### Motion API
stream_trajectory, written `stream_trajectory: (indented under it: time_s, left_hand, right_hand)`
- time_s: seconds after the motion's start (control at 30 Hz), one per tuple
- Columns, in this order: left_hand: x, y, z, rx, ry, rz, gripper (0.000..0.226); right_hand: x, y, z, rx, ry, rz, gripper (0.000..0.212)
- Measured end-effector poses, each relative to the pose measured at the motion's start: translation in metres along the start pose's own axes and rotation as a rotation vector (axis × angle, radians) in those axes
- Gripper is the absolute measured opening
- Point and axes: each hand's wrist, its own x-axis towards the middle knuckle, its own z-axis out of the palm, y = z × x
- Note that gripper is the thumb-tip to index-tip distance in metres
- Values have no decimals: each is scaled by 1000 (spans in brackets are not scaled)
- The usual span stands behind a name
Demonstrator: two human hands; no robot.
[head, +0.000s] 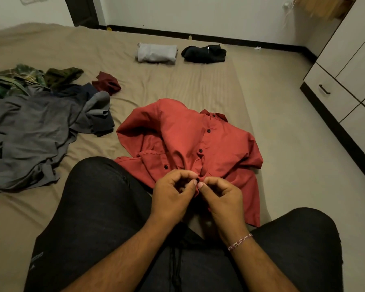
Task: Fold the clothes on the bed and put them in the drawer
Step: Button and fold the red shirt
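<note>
Hands (198, 185) pinch red shirt (177, 135) placket, near bed edge (247, 114).

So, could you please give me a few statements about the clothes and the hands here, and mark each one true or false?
1. Both hands, left and right, pinch the red buttoned shirt. True.
2. The folded light grey garment lies on the floor. False: it lies on the tan bed sheet.
3. A folded black garment lies beside the light grey one. True.
4. The pile of unfolded clothes lies right of the shirt. False: left.
</note>
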Motion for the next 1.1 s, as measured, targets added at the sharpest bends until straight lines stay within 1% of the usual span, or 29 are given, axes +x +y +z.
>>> stream_trajectory:
  time_s: [0.1, 0.2, 0.27, 0.4, 0.57, 0.7, 0.83, 0.93, 1.03, 1.1]
  left_hand:
    - [0, 0, 3, -23, -13, -34, 23]
    - [0, -1, 4, -4, -12, -22, 27]
    - [0, -2, 3, -3, -12, -14, 25]
    - [1, -3, 2, 21, -14, -5, 17]
    - [2, -3, 3, 18, -31, -23, 17]
    - [3, -3, 3, 22, -30, -24, 15]
    - [4, -7, 4, 42, -23, -19, 15]
    - [5, -11, 4, 75, -19, 10, 17]
    - [5, -11, 3, 67, -36, 42, 22]
    - [4, -12, 3, 56, -60, 47, 20]
  right_hand:
    - [1, 0, -2, 8, 7, -11, 9]
    - [3, 0, -4, -4, 15, 5, 18]
    - [4, 0, -4, 16, 21, 26, 22]
    - [6, 1, -6, 52, 23, 37, 15]
    - [8, 4, -7, 52, -4, 20, 18]
    - [8, 2, -7, 50, -20, -21, 12]
    - [7, -1, -6, 29, -49, -79, 20]
    - [7, 1, -7, -53, -52, -136, 23]
    - [6, 2, -8, -198, -16, -199, 24]
    - [5, 3, -8, -298, 14, -276, 23]
